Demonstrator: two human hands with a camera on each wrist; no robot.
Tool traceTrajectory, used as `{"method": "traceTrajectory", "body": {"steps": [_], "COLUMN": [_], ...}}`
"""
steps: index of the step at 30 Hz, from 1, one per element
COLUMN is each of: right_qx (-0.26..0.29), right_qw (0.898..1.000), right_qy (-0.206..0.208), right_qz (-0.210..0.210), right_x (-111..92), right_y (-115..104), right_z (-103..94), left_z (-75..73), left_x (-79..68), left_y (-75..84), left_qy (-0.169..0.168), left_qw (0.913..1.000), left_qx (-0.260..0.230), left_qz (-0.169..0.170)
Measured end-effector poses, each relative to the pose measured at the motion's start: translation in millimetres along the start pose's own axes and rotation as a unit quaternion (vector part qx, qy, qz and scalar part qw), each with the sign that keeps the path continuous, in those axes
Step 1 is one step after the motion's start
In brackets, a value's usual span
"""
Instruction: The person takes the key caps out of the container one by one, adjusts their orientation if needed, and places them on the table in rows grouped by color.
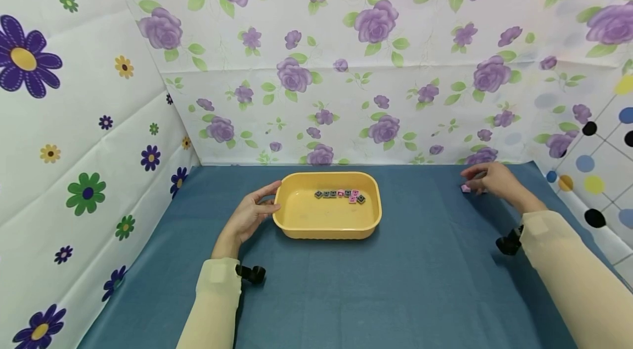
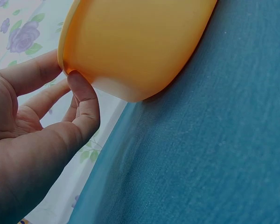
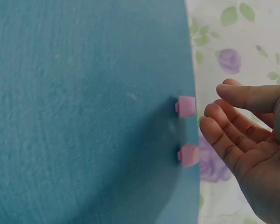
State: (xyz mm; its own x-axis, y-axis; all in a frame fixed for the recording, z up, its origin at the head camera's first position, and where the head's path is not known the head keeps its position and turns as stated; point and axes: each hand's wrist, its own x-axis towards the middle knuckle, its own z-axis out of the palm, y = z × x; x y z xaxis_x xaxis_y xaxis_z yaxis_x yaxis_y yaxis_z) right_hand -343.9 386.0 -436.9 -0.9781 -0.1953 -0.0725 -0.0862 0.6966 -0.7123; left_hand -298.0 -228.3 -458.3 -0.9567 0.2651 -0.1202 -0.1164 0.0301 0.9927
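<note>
My left hand (image 1: pixel 245 217) holds the left end of a shallow yellow plastic tray (image 1: pixel 326 233); in the left wrist view the thumb (image 2: pixel 81 86) bends against the wall just under the rim, and the index finger reaches the rim. Inside the tray, a short row of small black and pink square pieces (image 1: pixel 340 193) lies toward the back. At the far right my right hand (image 1: pixel 496 179) hovers over two small pink tapered pieces. The right wrist view shows one pink piece (image 3: pixel 186 106) and a second pink piece (image 3: pixel 189 155), each with a narrow stub, apart from the loosely bent fingers.
A blue cloth (image 1: pixel 420 283) covers the table. White floral sheeting (image 1: pixel 346 118) hangs along its back edge, with a flowered sheet (image 1: pixel 64 145) at left and a dotted sheet (image 1: pixel 603 162) at right. Each wrist wears a small black camera.
</note>
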Motion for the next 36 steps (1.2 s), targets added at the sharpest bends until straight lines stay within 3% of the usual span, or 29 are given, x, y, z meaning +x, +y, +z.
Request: {"method": "traceTrajectory", "body": {"steps": [6,13,36], "right_qx": [-0.001,-0.010,0.093], "right_qw": [1.000,0.998,0.991], "right_qy": [0.005,0.004,-0.017], "right_qz": [-0.018,-0.058,-0.099], "right_x": [2,6,20], "right_y": [-16,-48,-110], "right_z": [1.2,9.5,37.9], "left_z": [-1.0,-1.1,-1.6], "left_x": [-0.6,-2.6,0.5], "left_y": [-3.1,-8.4,-2.7], "left_qy": [0.000,-0.005,-0.005], "left_qw": [1.0000,1.0000,1.0000], "left_qx": [0.002,-0.006,-0.005], "left_qz": [0.001,-0.005,0.005]}}
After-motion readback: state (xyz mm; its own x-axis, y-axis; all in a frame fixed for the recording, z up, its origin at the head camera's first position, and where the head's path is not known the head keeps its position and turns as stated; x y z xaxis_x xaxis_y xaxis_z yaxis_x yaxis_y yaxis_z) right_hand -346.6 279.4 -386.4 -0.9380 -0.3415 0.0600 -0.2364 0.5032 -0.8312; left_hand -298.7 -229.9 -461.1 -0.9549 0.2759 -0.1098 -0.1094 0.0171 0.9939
